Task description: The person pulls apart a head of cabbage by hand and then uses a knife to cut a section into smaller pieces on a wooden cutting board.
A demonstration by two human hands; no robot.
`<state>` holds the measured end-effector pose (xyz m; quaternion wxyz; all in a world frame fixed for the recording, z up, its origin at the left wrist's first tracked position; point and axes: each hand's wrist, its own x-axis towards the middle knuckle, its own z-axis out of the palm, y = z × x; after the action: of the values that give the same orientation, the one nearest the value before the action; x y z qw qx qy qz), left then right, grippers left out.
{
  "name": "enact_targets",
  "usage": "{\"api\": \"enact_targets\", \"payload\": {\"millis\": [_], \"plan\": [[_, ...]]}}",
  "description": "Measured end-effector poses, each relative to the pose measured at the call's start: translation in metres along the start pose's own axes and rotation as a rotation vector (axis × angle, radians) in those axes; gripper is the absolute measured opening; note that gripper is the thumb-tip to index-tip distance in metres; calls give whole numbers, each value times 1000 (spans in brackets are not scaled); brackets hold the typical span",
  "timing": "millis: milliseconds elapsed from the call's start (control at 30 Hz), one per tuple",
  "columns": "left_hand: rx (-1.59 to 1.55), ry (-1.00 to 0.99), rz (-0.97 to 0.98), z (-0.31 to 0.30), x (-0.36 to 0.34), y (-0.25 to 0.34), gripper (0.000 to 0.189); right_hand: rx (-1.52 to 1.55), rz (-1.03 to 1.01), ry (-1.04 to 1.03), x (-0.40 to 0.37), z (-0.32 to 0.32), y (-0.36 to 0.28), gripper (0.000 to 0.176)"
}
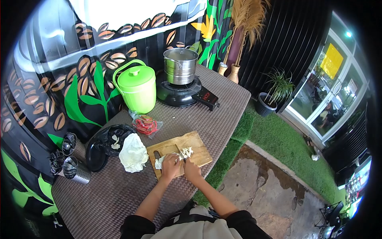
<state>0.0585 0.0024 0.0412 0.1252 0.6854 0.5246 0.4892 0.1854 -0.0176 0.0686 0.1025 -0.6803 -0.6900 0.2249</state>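
Observation:
On a wooden cutting board (201, 148), my left hand (171, 166) presses down with bent fingers on a pale piece of cabbage (158, 163). Close beside it, my right hand (192, 171) is closed around a knife; the hand covers the handle, and the thin blade (180, 153) points away from me. Small chopped cabbage bits (187, 151) lie just right of the blade. A large pale cabbage leaf (133, 153) rests on the table left of the board. A dark elongated shape (156, 154) shows at the board's left side.
Behind the board are a bag of red chilies (146, 124), a lime-green lidded bucket (137, 88) and a steel pot (180, 67) on a black portable stove (179, 93). A black plastic bag (115, 137) and metal utensil cups (76, 170) stand left on the woven-textured table (119, 199).

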Motion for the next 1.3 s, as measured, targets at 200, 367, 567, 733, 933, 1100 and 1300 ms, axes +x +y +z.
{"api": "enact_targets", "payload": {"millis": [200,367,567,733,933,1100,1300], "plan": [[67,-27,41,-1,-1,-8,13,6,-15,-3,-13,-7,1,29],[56,-24,43,-4,0,-3,13,-43,62,52,-18,27,2,27],[116,-52,106,-8,-1,2,18,12,-3,-7,-1,-7,3,30],[98,-75,95,-4,-5,-5,21,-13,24,-45,-22,-8,5,29],[101,-76,112,-5,-4,-5,23,-1,49,46,-10,18,6,28],[112,-112,56,-14,0,4,25,-10,-49,3,-4,-10,7,27],[120,-107,25,-10,0,-2,29,-22,26,-24,-26,3,6,26]]}}
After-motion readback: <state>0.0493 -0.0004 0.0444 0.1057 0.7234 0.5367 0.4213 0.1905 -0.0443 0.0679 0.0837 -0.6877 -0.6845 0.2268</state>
